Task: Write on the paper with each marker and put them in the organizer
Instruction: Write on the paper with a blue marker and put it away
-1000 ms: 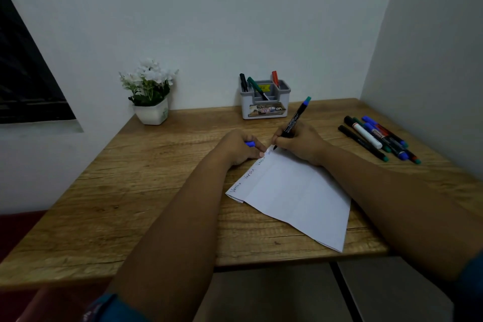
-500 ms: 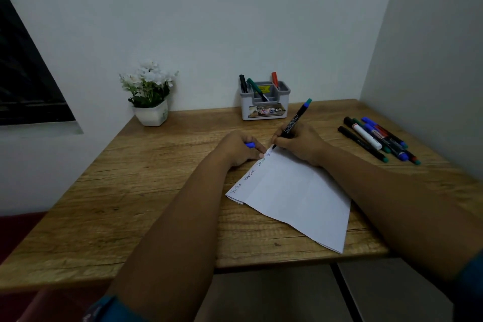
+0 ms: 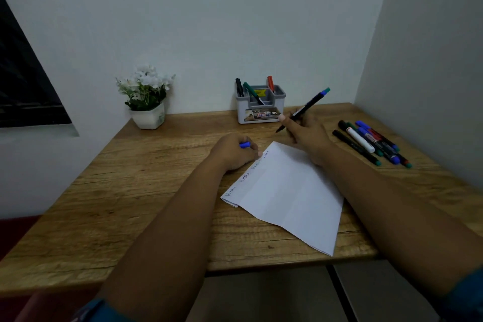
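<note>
Marker (image 3: 303,110) slants tip-down toward lower left, blue end up-right, pinched in right hand (image 3: 307,132) grip

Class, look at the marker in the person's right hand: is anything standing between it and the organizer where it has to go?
Nothing visible does. The right hand holds the marker just right of the organizer, with only bare table between. The cap is in the left hand.

paper (image 3: 287,191) writing: too small to read | organizer (image 3: 260,112) label: blurred | sleeves: cropped
</note>
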